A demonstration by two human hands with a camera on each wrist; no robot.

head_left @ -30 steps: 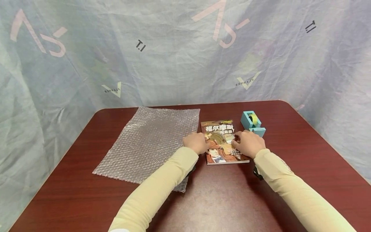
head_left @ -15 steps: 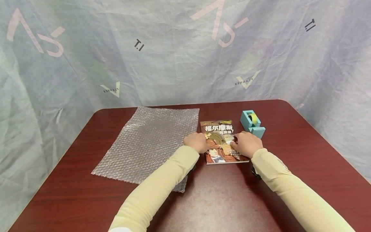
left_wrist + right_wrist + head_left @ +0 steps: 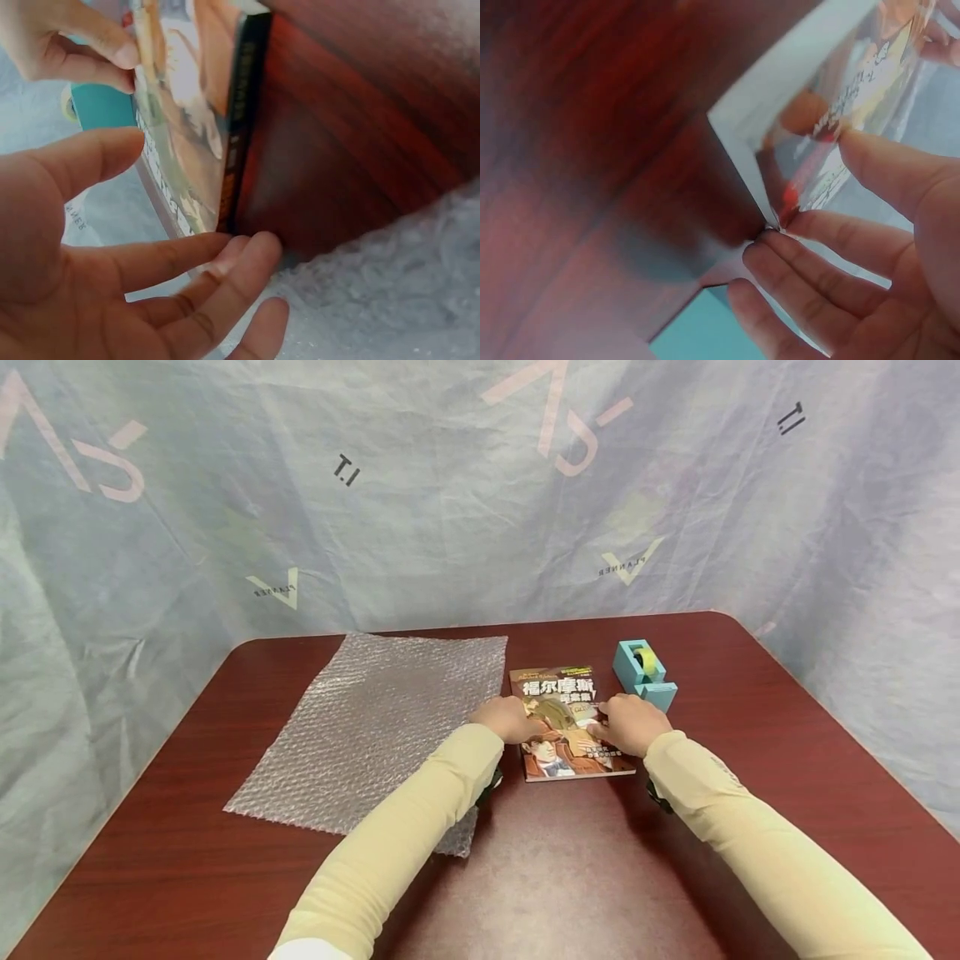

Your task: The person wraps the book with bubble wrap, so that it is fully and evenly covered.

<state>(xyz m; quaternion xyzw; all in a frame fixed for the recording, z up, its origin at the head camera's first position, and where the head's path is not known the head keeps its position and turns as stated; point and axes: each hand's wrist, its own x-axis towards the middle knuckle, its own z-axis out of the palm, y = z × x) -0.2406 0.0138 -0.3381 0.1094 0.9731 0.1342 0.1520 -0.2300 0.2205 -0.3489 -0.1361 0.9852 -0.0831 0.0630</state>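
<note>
A paperback book point(image 3: 558, 752) with an illustrated brown cover and large Chinese title lies flat on the table, face up. My left hand point(image 3: 512, 720) holds its left side, fingers along the spine, thumb over the cover. In the left wrist view, those fingers point(image 3: 210, 300) meet the dark spine point(image 3: 241, 120). At the opposite side, my right hand point(image 3: 633, 724) grips the page edge. The right wrist view shows its thumb point(image 3: 870, 154) on the cover and fingertips at the pages point(image 3: 780, 97). From the head view, most fingers are hidden.
A sheet of bubble wrap point(image 3: 375, 727) lies spread at the left, under the left forearm. Behind the right hand stands a turquoise tape dispenser point(image 3: 641, 672) with a yellow roll. A printed grey cloth point(image 3: 450, 527) hangs behind the dark red table point(image 3: 757, 710).
The head view has shifted slightly, so everything appears a little further left. Both hands keep their places at the book's sides, and the book stays flat.
</note>
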